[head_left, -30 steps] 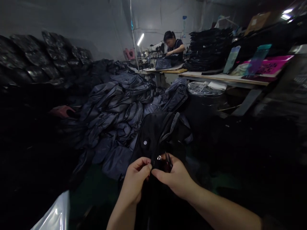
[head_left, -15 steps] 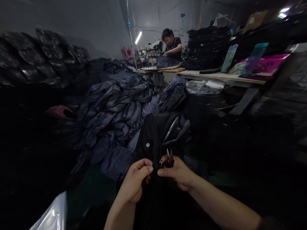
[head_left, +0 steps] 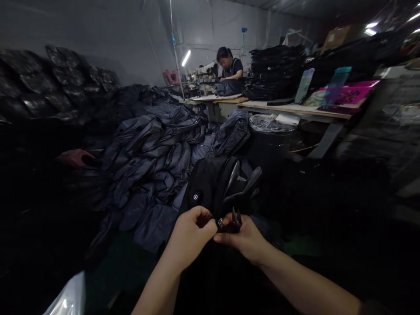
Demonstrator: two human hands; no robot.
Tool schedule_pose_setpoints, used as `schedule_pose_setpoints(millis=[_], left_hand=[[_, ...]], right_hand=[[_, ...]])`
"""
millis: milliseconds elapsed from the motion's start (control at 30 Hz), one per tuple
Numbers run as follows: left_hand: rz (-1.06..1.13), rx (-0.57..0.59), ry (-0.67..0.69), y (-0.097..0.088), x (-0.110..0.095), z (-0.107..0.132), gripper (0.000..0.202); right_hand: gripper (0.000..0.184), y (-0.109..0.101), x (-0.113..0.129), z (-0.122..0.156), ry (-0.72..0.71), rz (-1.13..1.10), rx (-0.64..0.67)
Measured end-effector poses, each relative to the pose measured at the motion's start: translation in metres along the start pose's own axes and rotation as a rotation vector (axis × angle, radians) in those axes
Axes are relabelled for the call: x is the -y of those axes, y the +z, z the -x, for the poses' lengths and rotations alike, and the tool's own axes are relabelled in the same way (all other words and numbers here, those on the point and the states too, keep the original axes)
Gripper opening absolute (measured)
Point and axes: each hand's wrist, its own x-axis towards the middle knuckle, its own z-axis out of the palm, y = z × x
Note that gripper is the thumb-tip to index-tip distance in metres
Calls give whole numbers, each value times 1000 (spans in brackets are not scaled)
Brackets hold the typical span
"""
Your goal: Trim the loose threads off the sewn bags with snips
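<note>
My left hand (head_left: 192,232) pinches the edge of a black fabric bag (head_left: 205,188) near a small metal zipper pull (head_left: 220,223). My right hand (head_left: 241,236) holds small black-handled thread snips (head_left: 236,221), their points upward, right beside that pull. The bag has a round white-marked badge and a gaping pocket with a grey lining. Its lower part hangs dark below my hands, and I cannot make out its detail.
A large heap of navy bags (head_left: 154,162) lies beyond my hands, with shiny black sacks (head_left: 55,78) behind it. A co-worker (head_left: 229,65) sits at a sewing machine (head_left: 206,72). Stacked black pieces (head_left: 274,74) stand on a long table (head_left: 295,109). Plastic sheeting (head_left: 67,297) shows at lower left.
The bag and both hands have shifted slightly, and my left hand now closes further over the bag's edge. The snips stay in my right hand, and the room has slid left in view.
</note>
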Motion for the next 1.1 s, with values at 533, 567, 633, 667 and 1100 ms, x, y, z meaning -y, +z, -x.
schedule_pose_setpoints(millis=[533,567,633,667,1100], left_hand=[[393,164,-102,2,17,-8,15],[423,159,-113,3,17,-8,16],[463,155,-128,4,18,-8,17],[475,157,-134,4,18,-7,17],[498,105,-91,14,11,7,15]], right_hand=[[27,-7,18,16,-94,370,-1],[26,-8,22,20,-107,433,-19],[25,-11,33,29,-133,541,-59],[24,-12,39,34,-151,567,-70],[20,-5,58,29,-249,525,1]])
